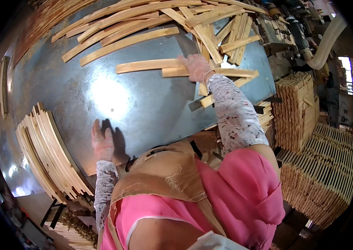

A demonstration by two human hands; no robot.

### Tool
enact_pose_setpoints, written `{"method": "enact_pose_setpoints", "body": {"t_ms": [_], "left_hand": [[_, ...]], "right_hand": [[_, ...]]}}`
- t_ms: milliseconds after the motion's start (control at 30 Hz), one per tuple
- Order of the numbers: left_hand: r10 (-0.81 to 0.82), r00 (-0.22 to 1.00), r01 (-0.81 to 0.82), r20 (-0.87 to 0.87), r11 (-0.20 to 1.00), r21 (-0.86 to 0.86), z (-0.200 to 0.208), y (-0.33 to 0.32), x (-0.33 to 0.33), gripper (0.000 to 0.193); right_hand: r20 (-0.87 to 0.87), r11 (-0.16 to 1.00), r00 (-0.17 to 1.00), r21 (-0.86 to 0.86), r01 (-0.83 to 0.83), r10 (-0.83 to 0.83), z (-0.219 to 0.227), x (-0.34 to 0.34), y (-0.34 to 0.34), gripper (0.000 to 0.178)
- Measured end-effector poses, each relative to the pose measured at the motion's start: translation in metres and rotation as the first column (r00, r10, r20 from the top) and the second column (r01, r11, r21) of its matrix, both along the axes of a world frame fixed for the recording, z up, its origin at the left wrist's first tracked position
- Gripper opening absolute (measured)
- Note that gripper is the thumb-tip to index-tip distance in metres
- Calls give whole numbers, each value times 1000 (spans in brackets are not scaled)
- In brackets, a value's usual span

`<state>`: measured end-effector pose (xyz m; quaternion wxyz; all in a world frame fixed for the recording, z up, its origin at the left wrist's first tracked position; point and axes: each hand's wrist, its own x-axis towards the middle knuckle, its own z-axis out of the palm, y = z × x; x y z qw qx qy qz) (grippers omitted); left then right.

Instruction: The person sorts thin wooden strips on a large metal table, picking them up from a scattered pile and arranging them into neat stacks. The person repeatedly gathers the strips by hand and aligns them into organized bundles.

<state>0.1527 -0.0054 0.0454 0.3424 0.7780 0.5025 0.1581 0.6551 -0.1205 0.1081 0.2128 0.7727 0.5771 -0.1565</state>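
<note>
My right hand (198, 67), in a thin pinkish glove, closes over wooden strips on the metal table's far right part. One wooden strip (145, 66) runs out to the left from under its fingers. A second wooden strip (237, 73) passes beneath the palm and sticks out on both sides. How the fingertips wrap the wood is partly hidden. Over the near edge of the table, my left hand (102, 141), gloved alike, is held with thumb and fingers apart and nothing in it. Left of it lies a neat row of long wooden strips (53, 152).
The grey metal table (151, 108) reflects a bright light. Loose curved strips (126, 35) lie along its far side, with a crossed heap (210, 39) at the far right. Tall stacks of wooden pieces (295, 112) stand right of the table, below a pale hose (328, 43).
</note>
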Motion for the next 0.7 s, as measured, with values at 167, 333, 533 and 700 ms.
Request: {"method": "enact_pose_setpoints", "body": {"t_ms": [167,333,533,700], "left_hand": [[110,984,-76,137,969,-236,21,-25,67,70],[266,590,95,762,915,-393,43,-11,140,66],[539,531,149,654,701,-698,76,22,105,53],[783,380,93,492,496,-863,5,8,-15,43]], "right_hand": [[-455,991,886,133,-35,92,97,-85,54,96],[-986,984,-77,140,112,150,155,-125,163,92],[-742,812,-667,-432,394,-71,51,-180,231,53],[-671,588,-643,-704,398,-369,4,-299,161,31]]}}
